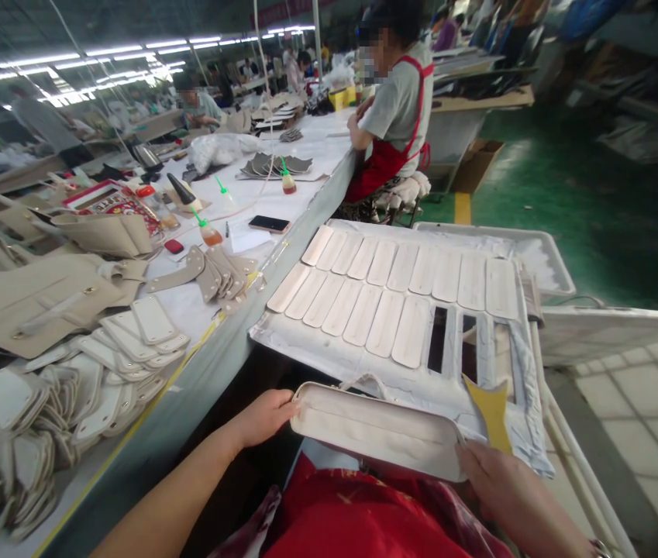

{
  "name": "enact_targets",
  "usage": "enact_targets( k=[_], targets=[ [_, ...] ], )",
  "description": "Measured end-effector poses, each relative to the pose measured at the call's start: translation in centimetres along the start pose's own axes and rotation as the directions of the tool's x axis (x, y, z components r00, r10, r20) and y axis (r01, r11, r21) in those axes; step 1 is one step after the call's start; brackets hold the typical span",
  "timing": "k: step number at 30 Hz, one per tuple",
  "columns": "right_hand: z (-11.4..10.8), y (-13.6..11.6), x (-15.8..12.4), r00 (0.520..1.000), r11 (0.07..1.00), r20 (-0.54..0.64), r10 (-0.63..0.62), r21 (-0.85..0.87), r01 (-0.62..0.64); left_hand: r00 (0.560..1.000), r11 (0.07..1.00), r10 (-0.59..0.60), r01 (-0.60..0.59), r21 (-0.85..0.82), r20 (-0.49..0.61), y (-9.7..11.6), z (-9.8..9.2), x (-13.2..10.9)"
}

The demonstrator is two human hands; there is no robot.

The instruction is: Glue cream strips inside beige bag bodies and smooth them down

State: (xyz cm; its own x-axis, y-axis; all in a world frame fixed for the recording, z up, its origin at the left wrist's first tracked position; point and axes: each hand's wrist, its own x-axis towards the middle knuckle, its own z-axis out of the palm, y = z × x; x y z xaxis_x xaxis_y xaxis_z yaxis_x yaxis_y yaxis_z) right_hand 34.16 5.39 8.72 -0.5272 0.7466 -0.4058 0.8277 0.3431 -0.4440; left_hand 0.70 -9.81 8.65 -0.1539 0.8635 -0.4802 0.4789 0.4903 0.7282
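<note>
A white-topped table (322, 139) spans the left; beside it, a cloth-covered board (529, 395) carries two rows of cream panels (410, 341). Just in front, the outstretched left hand (270, 415) and right hand (491, 469) grip opposite ends of a shallow cream case (375, 426). The red box's (116, 203) print is unreadable; a phone (269, 224) lies nearby.

Cream-white long shallow tray (375, 430), rounded corners: near side of the white cloth-covered flat board (299, 333). On the board, pale cream round-ended strips (384, 267); dark brown oblong slots (438, 341). At its near right, a mustard-yellow waisted flat piece (490, 411). Nearest side: bright red cloth apron (352, 511), gold-toned marks. Left of the board: long white worktop (241, 194), yellow edge tape (201, 341), amber-filled plastic bottle (211, 235) with green nozzle. Beyond the board: glossy green floor (520, 186), yellow stripe (463, 208).
</note>
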Motion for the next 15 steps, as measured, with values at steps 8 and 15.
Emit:
enact_targets(
  k=[8,15],
  targets=[
    [-0.02,-0.1,-0.02,0.994,0.99,0.079,-0.072,-0.118,0.081,0.992,0.972,0.074,-0.05,0.231,-0.099,0.51,0.51,0.5],
    [-0.31,-0.51,-0.24,0.951,0.878,0.036,-0.308,-0.374,0.299,0.996,0.992,0.07,-0.064,0.107,-0.047,0.29,0.23,0.64]
  ],
)
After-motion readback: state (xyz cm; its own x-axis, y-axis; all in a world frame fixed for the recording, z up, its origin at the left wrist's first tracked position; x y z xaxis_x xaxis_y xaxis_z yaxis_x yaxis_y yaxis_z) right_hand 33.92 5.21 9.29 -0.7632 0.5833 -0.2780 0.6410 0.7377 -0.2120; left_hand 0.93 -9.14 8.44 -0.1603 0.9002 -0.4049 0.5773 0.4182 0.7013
